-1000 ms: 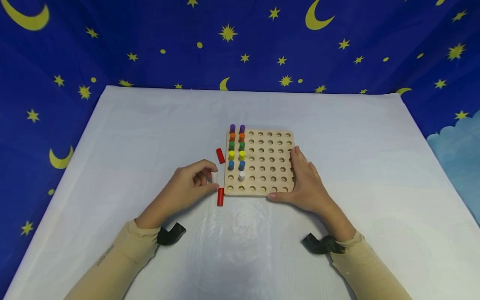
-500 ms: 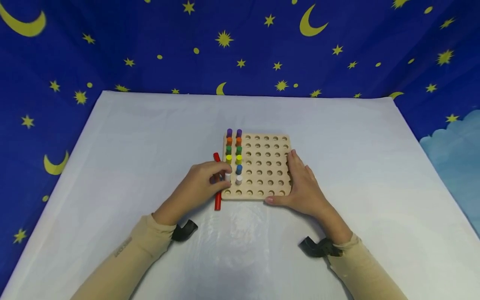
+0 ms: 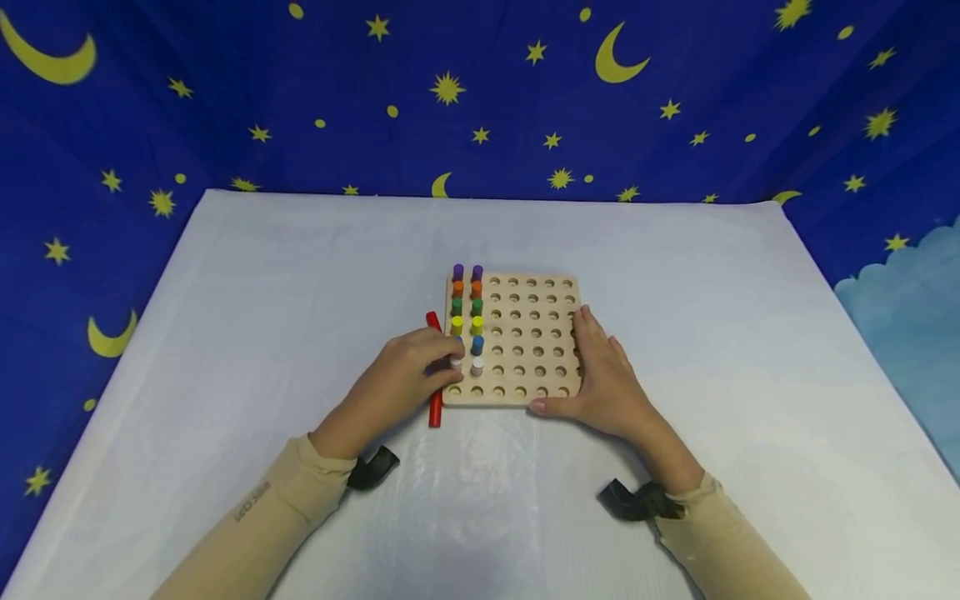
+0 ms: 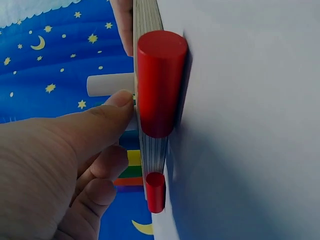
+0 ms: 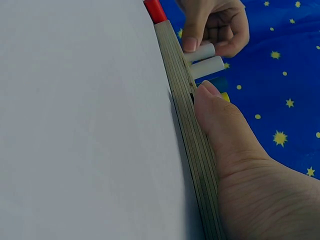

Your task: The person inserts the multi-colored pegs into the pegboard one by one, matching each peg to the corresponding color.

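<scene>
A wooden peg board lies on the table, with two columns of coloured pegs at its left side. My left hand pinches a white peg between thumb and fingers. That peg stands upright at the left column, beside another white peg; how deep it sits is hidden by the fingers. Behind it are blue, yellow, green, orange and purple pegs, two of each colour. My right hand rests on the board's near right corner, fingers along the right side, thumb against the near edge.
Beside the board's left edge lie two red pegs, one nearer and one farther. Several bare holes fill the board's middle and right. A white cloth covers the table; a blue star-patterned curtain hangs behind it.
My left hand has moved right with the white peg, from beside the board to over its left column, then slightly lower. The right hand has kept its place on the board.
</scene>
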`<state>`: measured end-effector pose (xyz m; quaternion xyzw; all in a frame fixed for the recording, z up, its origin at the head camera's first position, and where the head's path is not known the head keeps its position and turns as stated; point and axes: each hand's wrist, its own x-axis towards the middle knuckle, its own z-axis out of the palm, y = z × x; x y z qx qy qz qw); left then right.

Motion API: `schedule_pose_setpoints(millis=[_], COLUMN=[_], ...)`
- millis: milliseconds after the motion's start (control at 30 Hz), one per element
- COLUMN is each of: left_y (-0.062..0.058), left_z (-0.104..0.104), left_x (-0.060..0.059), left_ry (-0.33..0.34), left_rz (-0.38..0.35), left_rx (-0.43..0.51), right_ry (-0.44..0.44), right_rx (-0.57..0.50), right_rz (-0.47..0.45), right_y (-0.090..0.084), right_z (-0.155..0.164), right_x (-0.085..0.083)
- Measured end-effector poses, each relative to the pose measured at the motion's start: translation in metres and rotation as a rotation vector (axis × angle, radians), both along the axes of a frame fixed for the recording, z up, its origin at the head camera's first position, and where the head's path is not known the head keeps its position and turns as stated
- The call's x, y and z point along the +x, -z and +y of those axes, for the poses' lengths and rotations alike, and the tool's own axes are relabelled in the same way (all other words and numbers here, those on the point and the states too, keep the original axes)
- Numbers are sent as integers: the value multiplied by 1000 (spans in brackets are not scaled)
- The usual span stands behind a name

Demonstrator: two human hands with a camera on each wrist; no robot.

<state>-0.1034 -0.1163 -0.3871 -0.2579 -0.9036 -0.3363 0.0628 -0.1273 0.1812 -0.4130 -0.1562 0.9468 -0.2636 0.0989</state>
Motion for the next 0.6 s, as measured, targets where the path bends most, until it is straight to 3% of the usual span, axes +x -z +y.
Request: schedule_pose_setpoints(millis=[167,333,400,600], left_y=[-2,-6,-8,-10], left_z=[2,0,-3,-16], left_x=[1,2,1,-14], left_ry=[-1,-39,-71,-246], left_rz=[17,-78,-108,-85], left_rx=[-22,-4,25,106], right_ry=[0,0,0,0], right_rx=[-7,-18,-16,-8], right_rz=[5,6,6,12], right_y=[0,-1,-1,0], right_z=[1,0,0,0], right_x=[1,2,2,1])
